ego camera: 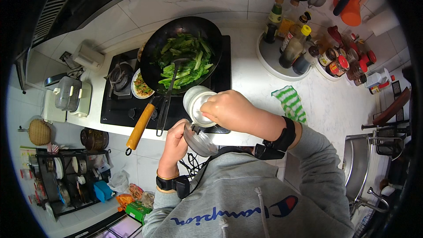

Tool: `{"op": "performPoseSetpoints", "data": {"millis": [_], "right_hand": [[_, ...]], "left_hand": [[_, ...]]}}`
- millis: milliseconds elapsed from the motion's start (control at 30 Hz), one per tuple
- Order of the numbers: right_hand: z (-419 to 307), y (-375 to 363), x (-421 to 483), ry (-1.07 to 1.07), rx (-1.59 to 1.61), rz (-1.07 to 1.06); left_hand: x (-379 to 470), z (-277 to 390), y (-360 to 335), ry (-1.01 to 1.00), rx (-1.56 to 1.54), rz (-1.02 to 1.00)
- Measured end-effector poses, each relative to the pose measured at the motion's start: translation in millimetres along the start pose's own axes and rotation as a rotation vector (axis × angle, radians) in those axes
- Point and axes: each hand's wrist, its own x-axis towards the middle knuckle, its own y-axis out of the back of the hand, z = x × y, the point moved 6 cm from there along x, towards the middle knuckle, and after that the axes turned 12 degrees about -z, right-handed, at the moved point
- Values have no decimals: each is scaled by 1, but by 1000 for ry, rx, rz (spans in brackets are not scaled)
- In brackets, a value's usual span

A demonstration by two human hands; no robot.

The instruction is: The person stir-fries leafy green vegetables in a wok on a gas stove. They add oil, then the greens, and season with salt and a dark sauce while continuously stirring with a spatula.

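My left hand (176, 138) grips the clear round lid (201, 142) of a pale cylindrical jar (193, 96). The jar is tilted, and its open white mouth faces me. Reaching into that mouth are the fingers of my right hand (223, 107); whether they hold anything is hidden. Just beyond the jar, a black wok (181, 26) sits on the hob, tilted in view, with chopped leafy greens (188, 66) in it. A dark metal spatula (170, 96) leans in the wok, its handle over the front edge, beside the wok's wooden handle (140, 127).
A plate of cooked food (142, 86) stands left of the wok on the black gas hob (115, 110). To the right are a round tray (264, 54) of sauce bottles, several spice jars (338, 66), a green-striped cloth (290, 104) and a steel sink (357, 162).
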Motion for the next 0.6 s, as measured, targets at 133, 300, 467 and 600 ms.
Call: {"op": "performPoseSetpoints", "data": {"millis": [133,300,467,600], "right_hand": [[14,8,-5,-66,171,126],[30,17,-17,-161,299,241],[36,20,-23,-204,306,239],[37,19,-26,-242,355,227]], "left_hand": [[3,-1,-1,-9,5,17],[-2,-11,3,50,-56,66],[-6,-16,6,79,-34,116],[-6,-15,6,88,-31,122]]}}
